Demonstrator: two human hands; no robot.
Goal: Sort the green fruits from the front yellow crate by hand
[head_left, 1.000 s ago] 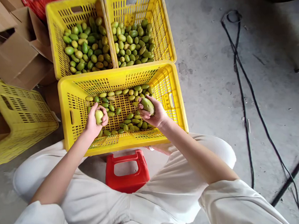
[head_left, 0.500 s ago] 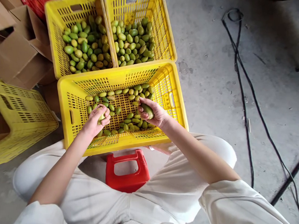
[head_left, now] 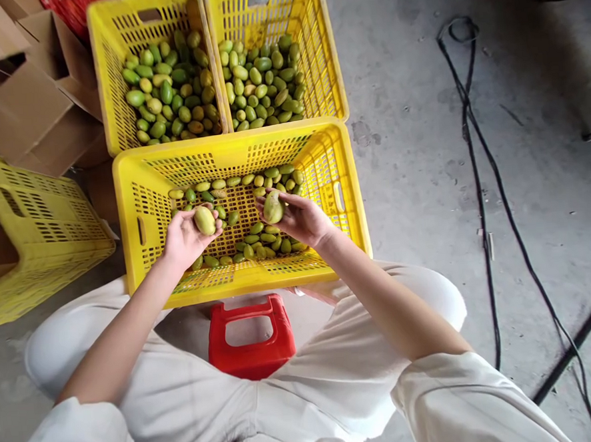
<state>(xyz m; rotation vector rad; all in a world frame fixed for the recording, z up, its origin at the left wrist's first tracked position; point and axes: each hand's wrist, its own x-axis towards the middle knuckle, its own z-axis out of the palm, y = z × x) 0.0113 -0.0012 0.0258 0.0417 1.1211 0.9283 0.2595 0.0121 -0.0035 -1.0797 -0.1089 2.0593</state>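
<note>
A yellow slatted crate (head_left: 129, 211) stands on the floor in front of my knees, with several green and yellowish mangoes (head_left: 256, 240) spread over its bottom. My left hand (head_left: 184, 240) is over the crate's left half, fingers curled round a yellowish mango (head_left: 205, 220). My right hand (head_left: 298, 221) is over the middle, gripping another yellow-green mango (head_left: 273, 207) turned up toward me. Both fruits are held a little above the loose ones.
Two more yellow crates (head_left: 104, 86) (head_left: 331, 65) full of mangoes stand side by side behind the near one. An upturned yellow crate (head_left: 30, 230) and cardboard boxes (head_left: 28, 110) lie at the left. A red stool (head_left: 250, 334) sits between my legs. Black cables (head_left: 477, 170) run across the concrete at the right.
Both hands have turned their mangoes over in the fingers. My right hand shifted slightly left toward the crate's middle; my left hand stayed in place.
</note>
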